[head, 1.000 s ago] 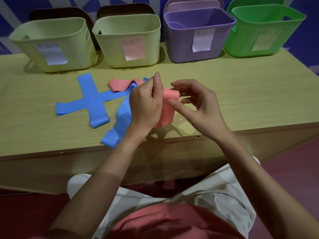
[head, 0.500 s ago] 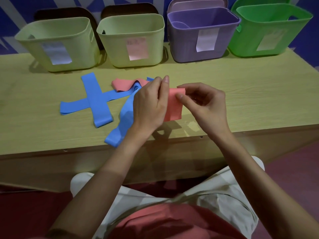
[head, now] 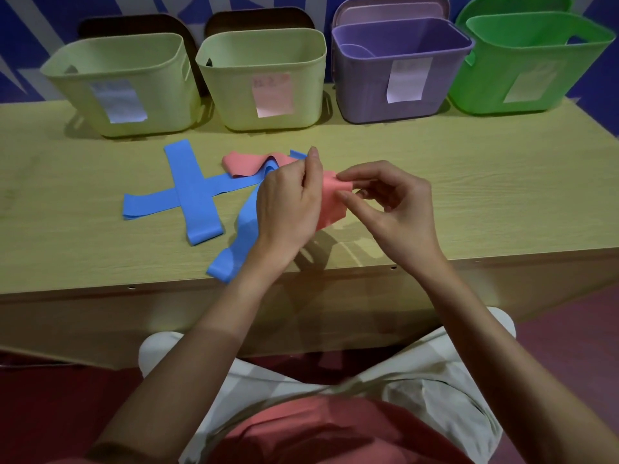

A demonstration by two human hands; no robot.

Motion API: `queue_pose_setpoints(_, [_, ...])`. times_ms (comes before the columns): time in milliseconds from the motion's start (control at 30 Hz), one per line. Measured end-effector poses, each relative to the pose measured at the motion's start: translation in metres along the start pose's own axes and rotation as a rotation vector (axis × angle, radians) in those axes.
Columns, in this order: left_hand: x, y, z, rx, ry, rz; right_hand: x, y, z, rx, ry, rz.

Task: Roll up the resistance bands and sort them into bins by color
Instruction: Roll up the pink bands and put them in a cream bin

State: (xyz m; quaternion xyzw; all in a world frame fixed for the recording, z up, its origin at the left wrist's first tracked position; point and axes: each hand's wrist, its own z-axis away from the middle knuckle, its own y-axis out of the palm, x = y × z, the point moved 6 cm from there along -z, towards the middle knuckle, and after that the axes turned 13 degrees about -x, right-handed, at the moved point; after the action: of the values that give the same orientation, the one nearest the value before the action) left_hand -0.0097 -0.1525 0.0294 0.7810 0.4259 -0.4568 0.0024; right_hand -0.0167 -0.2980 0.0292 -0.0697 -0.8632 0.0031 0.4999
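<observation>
1. Head view shows both hands raised just over the front edge of the table, working a pink band between them. The left hand has its fingers curled round the band's near side; the right hand pinches its top edge with thumb and forefinger.
2. Progress looks early. The held band is only partly rolled, with a flap hanging loose below the fingers.
3. Left to do: a second pink band and three blue bands lie flat and overlapped toward the left middle of the table, none rolled.
4. Four bins stand along the back edge. The pink-labelled bin shows nothing inside, though its floor is hidden; something pale lies in the purple bin.
5. Against half a second ago, the flat sheet has bunched at its top, and the right fingers have shifted to pinch that fold.
</observation>
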Motion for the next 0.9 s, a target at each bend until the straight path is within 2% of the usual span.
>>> queue_pose_setpoints(267, [-0.012,-0.011,0.003,-0.073,0.293,-0.134,-0.007,-0.002,0.000,-0.056,0.248,-0.115])
queue_pose_setpoints(333, [-0.010,-0.011,0.003,-0.084,0.282,-0.124,-0.008,0.000,0.001,-0.040,0.269,-0.118])
queue_pose_setpoints(400, [-0.004,-0.009,0.001,-0.071,0.186,-0.108,-0.008,0.001,0.001,-0.025,0.255,-0.104])
queue_pose_setpoints(500, [0.006,-0.003,-0.001,-0.005,0.021,-0.056,-0.004,0.003,0.002,0.010,0.163,-0.079])
queue_pose_setpoints(600, [0.009,0.000,0.000,0.034,-0.044,-0.045,-0.001,0.005,0.002,0.044,0.067,-0.040])
queue_pose_setpoints(667, [0.008,-0.001,-0.001,0.041,-0.040,-0.045,-0.002,0.005,0.002,0.037,0.058,-0.017])
queue_pose_setpoints(833, [-0.003,-0.009,0.000,-0.003,0.136,-0.170,-0.005,0.005,-0.001,-0.025,0.118,-0.033])
queue_pose_setpoints(900, [-0.002,-0.010,0.000,-0.021,0.151,-0.173,-0.006,0.007,-0.002,-0.033,0.118,-0.038])
